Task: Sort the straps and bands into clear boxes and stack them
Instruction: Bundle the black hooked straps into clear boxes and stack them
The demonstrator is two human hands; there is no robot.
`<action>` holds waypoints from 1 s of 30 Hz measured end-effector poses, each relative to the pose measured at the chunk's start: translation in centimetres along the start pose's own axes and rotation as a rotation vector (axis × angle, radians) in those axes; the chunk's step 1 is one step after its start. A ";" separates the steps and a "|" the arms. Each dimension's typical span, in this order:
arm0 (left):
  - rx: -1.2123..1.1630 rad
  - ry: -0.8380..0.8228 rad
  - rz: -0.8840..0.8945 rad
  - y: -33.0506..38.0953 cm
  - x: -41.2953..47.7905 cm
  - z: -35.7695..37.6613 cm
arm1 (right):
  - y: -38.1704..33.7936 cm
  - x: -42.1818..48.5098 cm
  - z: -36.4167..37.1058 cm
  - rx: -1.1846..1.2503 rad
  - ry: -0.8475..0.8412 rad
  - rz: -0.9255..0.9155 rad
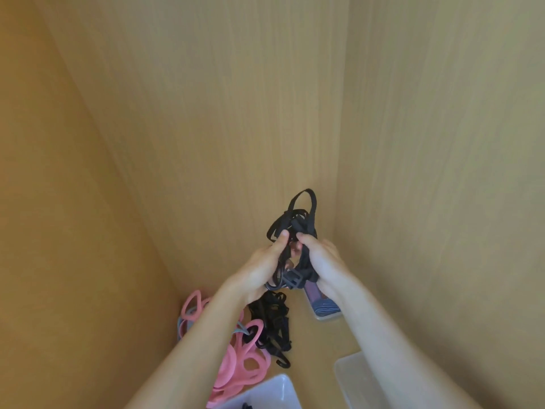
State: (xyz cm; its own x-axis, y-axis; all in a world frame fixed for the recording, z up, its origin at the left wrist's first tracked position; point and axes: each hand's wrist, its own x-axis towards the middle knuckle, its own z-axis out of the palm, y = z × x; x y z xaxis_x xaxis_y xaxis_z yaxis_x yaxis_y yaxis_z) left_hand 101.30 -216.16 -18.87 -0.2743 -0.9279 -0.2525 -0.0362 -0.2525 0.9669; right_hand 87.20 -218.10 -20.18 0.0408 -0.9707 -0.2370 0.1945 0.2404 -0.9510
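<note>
OP: Light wood-grain cupboard panels (206,113) fill pretty much the whole head view, back wall and both sides, with a matching wooden shelf floor (318,343) at the bottom. Two bare forearms reach in from below.

Reply: ok, and where's the stuff being sorted?

OP: Up in the air between the two hands. It's a tangled bundle of black fabric straps (298,219) with a black plastic buckle (293,280) at its lower end. The left hand (259,270) has its fingers curled round the left side of the tangle, thumb pressed on a loop. The right hand (324,261) grips the right side the same way. Loops stick up above both thumbs.

Reply: anything lying on the shelf?

OP: Yep. Under the left wrist there's a loose pile of more black straps with hooks (271,320). It touches a heap of pink rubbery loop bands (244,355) on its left, and a thin grey-blue band (240,329) lies over the pink ones. Just beside the right wrist sits a flat rectangular thing with a blue striped face (324,305), can't tell what it is. At the bottom edge, next to the pink heap, is a clear plastic box with a whitish-blue tint (274,391) with something small and black in it. A second clear plastic box (351,376) sits on the right, partly hidden by the right forearm.
</note>
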 end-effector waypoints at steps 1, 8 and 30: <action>-0.039 -0.007 -0.004 -0.2 0.0 0.3 | 0.1 0.0 0.1 0.010 0.017 -0.001; -0.013 -0.129 -0.001 -0.8 -0.6 0.9 | 0.8 -0.4 0.2 -0.120 -0.058 -0.014; -0.074 -0.356 -0.142 -3.6 -1.0 -4.6 | -3.4 -3.8 -4.3 -0.842 -0.230 -0.313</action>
State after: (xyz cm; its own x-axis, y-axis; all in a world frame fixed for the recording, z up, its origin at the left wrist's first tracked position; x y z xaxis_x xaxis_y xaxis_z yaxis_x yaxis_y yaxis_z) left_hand 106.15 -215.62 -22.23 -0.5886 -0.7322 -0.3426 -0.0319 -0.4024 0.9149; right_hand 82.12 -215.20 -16.87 0.3181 -0.9479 0.0148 -0.5430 -0.1950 -0.8168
